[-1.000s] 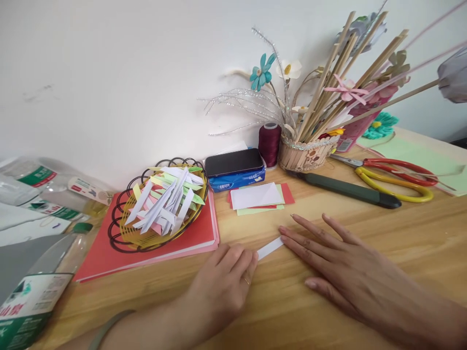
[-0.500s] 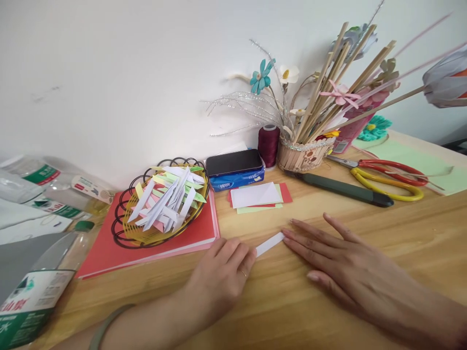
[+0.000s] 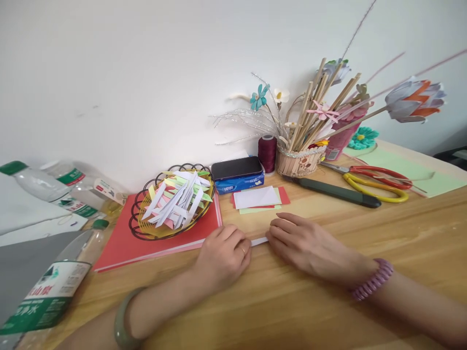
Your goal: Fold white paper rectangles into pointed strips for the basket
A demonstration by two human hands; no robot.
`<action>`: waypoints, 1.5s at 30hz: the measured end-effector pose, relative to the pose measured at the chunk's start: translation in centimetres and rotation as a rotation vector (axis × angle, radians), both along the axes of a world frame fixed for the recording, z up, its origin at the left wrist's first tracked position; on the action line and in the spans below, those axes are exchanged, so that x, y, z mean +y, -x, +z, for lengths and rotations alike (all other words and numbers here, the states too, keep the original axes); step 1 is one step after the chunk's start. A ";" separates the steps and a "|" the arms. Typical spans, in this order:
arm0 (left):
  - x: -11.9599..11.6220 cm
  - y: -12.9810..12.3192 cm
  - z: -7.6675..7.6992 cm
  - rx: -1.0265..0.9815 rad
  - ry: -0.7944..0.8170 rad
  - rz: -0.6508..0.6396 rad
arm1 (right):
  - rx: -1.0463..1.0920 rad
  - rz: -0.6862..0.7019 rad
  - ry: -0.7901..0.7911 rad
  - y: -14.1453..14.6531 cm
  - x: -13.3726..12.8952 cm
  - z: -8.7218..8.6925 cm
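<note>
Between my two hands a narrow white paper strip [image 3: 259, 241] lies low on the wooden table, with only its middle showing. My left hand [image 3: 224, 253] is closed on the strip's left end, its fingertips hidden underneath. At the other end, my right hand [image 3: 304, 244] has its fingers bent together and closed over the paper. Just beyond them sits a small stack of white, green and red paper slips [image 3: 256, 198]. A black-rimmed yellow basket [image 3: 145, 232] to the left holds many folded paper pieces [image 3: 182, 199].
Red paper sheets [image 3: 116, 243] lie beneath the basket. Plastic bottles [image 3: 54, 287] are at the left. Behind the slips are a phone [image 3: 239, 167] on a blue pack [image 3: 239, 183], a maroon thread spool [image 3: 267, 154] and a flower holder [image 3: 297, 163]. A dark green tool [image 3: 335, 191] and scissors [image 3: 386, 184] lie right.
My right hand has gone from flat with fingers spread to bent fingers closed at the strip's end, nearer my left hand. Less of the strip shows. The head view has shifted.
</note>
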State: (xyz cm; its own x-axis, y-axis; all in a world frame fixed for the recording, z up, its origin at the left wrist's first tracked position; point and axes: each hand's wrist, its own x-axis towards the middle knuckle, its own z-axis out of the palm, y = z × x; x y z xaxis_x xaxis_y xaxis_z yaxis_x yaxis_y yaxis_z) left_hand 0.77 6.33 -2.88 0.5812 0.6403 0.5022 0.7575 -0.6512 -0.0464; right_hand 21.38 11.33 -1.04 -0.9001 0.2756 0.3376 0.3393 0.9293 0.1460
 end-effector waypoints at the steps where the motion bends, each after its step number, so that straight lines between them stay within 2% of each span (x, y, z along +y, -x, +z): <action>1: 0.0 0.1 0.0 -0.012 0.033 0.015 | 0.008 -0.006 0.010 0.2 0.1 -0.1; 7: -0.1 0.1 1.0 -0.296 0.459 0.148 | 0.041 -0.086 0.204 0.7 -0.2 0.2; 9: -0.2 0.0 1.1 -0.339 0.540 0.137 | 0.018 -0.078 0.291 0.8 -0.7 0.6; 13: -0.5 -0.2 0.7 -0.190 0.445 0.037 | -0.014 -0.062 0.415 1.1 -1.3 0.7; 17: -0.6 -0.3 0.4 -0.021 0.422 0.103 | -0.002 -0.080 0.526 0.7 -0.9 0.7; 26: -0.8 -0.4 1.5 -0.086 0.566 0.171 | 0.134 -0.085 0.866 -0.8 0.6 1.2; 30: -1.0 -0.5 2.1 -0.262 0.754 0.160 | 0.228 -0.152 1.015 -0.8 0.7 1.2; 33: -1.0 -0.6 2.3 -0.463 0.936 0.142 | 0.263 -0.124 1.180 -0.8 0.7 1.5; 37: -1.0 -0.5 2.2 -0.619 1.041 0.092 | 0.306 -0.084 1.367 -0.9 0.9 1.7; 43: -1.0 -0.1 1.4 -0.781 1.114 0.056 | 0.485 -0.153 1.405 -1.6 1.6 1.6; 45: -1.0 -0.2 1.3 -0.825 1.136 0.057 | 0.482 -0.156 1.413 -1.4 1.5 1.5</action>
